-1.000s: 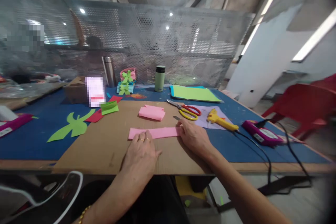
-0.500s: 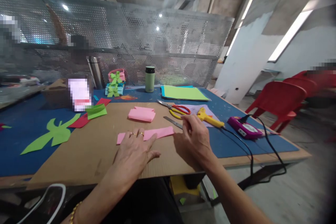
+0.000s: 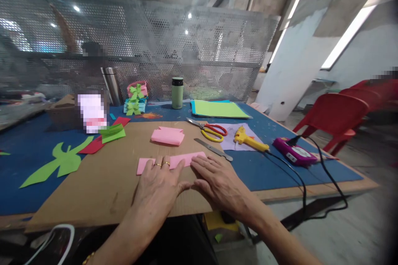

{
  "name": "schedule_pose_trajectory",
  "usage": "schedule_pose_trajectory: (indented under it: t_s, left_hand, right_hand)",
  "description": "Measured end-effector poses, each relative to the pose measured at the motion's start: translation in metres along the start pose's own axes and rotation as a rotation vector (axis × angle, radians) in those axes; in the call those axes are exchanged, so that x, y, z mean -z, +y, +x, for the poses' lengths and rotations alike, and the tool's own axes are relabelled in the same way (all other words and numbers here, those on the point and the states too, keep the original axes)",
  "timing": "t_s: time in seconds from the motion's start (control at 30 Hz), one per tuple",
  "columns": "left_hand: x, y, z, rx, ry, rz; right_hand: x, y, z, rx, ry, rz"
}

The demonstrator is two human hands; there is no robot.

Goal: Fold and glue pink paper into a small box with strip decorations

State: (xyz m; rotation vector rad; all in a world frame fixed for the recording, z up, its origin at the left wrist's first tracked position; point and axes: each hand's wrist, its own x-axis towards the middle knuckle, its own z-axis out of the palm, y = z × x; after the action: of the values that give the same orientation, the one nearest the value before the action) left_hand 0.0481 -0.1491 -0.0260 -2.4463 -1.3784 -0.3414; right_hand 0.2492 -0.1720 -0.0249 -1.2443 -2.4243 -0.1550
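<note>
A long folded strip of pink paper [image 3: 178, 160] lies across the cardboard sheet [image 3: 102, 186]. My left hand [image 3: 160, 184] rests flat over its left and middle part, fingers stretched out. Over the strip's right end lies my right hand [image 3: 217, 178], also flat, with its thumb close to the left thumb. Just beyond them sits a second, wider folded pink piece [image 3: 168, 136]. A grey metal blade [image 3: 213, 149] lies beyond my right hand, near scissors [image 3: 209, 128] with red and yellow handles.
A yellow glue gun [image 3: 250, 138] lies on lilac paper at right, its cord running to a purple power box [image 3: 294, 151]. Green paper sheets [image 3: 219, 109], a green flask [image 3: 177, 93] and a steel thermos [image 3: 112, 87] stand or lie behind. Green cut-outs [image 3: 59, 163] are at left.
My right hand has come down from near the metal blade and now lies flat on the pink strip's right end. The left hand stays on the strip.
</note>
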Motion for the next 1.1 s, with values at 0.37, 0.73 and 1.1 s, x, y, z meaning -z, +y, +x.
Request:
schedule_pose_trajectory:
  t_s: [0.37, 0.73, 1.1]
  left_hand:
    - [-0.015, -0.001, -0.015, -0.005, 0.102, 0.101]
    - [-0.013, -0.007, -0.015, -0.056, 0.114, 0.073]
    - [-0.018, 0.003, 0.004, -0.159, 0.129, -0.077]
  right_hand:
    - [-0.008, 0.005, -0.004, -0.018, -0.016, -0.011]
    - [-0.007, 0.003, -0.003, -0.004, -0.001, -0.069]
    - [-0.006, 0.001, -0.002, -0.029, -0.010, -0.048]
